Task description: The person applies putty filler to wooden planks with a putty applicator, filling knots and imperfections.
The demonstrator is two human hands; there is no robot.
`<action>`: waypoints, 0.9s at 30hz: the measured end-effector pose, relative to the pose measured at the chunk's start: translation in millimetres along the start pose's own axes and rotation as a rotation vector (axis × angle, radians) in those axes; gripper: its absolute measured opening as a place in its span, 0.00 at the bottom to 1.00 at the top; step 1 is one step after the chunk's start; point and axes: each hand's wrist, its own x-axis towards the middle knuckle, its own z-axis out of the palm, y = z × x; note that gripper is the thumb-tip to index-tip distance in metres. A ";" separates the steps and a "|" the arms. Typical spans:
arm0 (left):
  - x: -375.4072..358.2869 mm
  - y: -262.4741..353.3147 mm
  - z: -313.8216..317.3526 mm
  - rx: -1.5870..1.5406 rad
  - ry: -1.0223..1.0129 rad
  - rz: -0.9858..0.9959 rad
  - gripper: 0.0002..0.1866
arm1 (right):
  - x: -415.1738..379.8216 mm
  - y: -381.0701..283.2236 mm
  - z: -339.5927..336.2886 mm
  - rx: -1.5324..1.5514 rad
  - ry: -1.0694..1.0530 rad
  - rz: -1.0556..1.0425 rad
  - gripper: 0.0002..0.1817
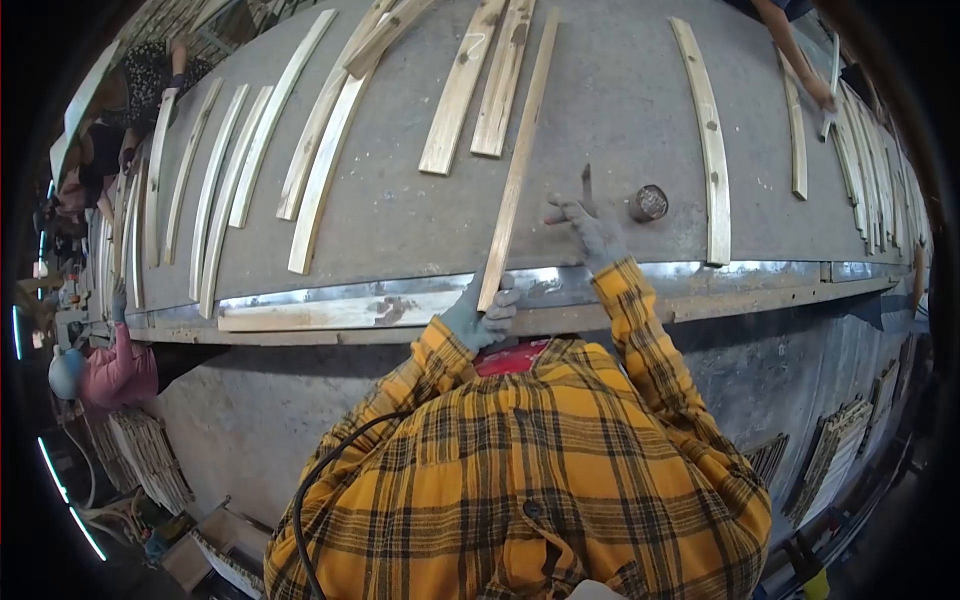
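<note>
So the wooden strip (522, 158) is in my left hand (482, 312), gripped right at its near end, with the rest running away from me over the grey table (610, 110). Fingers are curled round that end, pressed shut on the wood. Can't tell if the far end touches the tabletop.

My right hand (592, 232) is out over the table, just right of the strip and apart from it, some fingers stretched. A thin dark piece (587, 184) sticks up by those fingers, but I can't tell if they're pinching it. Just right of that hand there's a small round can (649, 203).

Further out, two pale boards (466, 85) (503, 80) lie left of the strip, a long one (706, 140) is off to the right, and a wide board (340, 312) lies along the near edge, left of my left hand. Someone in a pink top (122, 368) is over at the left.
</note>
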 end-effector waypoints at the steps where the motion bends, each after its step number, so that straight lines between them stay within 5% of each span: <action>1: 2.4 -5.2 6.2 -0.011 -0.017 0.006 0.15 | 5.5 11.9 9.7 0.248 -0.034 0.028 0.16; 2: 5.1 -8.9 14.4 -0.017 -0.039 0.009 0.13 | 12.5 24.2 14.4 0.248 -0.031 0.030 0.16; 4: 8.1 -15.3 22.3 -0.056 -0.047 0.005 0.10 | 16.0 20.9 25.8 0.685 -0.354 0.425 0.13; 6: 13.2 -16.9 17.6 0.131 -0.126 -0.017 0.16 | 17.6 17.0 41.2 0.740 -0.470 0.465 0.11; 8: 27.7 -13.1 -5.9 0.285 -0.153 -0.082 0.19 | 17.4 16.9 37.2 0.590 -0.096 0.270 0.14; 10: 30.0 -11.4 39.3 0.243 0.290 -0.275 0.22 | 9.8 -4.8 6.1 0.565 -0.062 0.267 0.17; 15: 33.2 10.2 72.3 0.955 0.516 -0.157 0.25 | 26.1 -41.6 -120.7 0.232 0.063 0.111 0.28; 18: 42.7 38.7 79.6 1.109 0.533 -0.027 0.22 | 59.4 -52.5 -199.9 -0.072 0.203 0.023 0.31; 20: 58.0 61.6 74.8 1.357 0.678 0.060 0.21 | 90.0 -40.9 -246.3 -0.087 0.107 0.098 0.31; 21: 69.2 70.5 73.7 1.353 0.684 0.069 0.21 | 107.5 -27.3 -263.6 -0.255 0.218 0.059 0.24; 23: 88.9 94.2 78.8 1.879 0.926 0.165 0.22 | 102.7 -51.1 -267.8 -1.032 0.327 0.179 0.20; 25: 114.4 110.4 89.9 2.326 1.213 0.440 0.23 | 105.9 -44.7 -278.9 -1.271 0.583 0.130 0.20; 27: 142.6 112.4 108.1 2.458 1.391 0.531 0.29 | 81.6 -51.8 -255.7 -1.055 0.617 0.062 0.23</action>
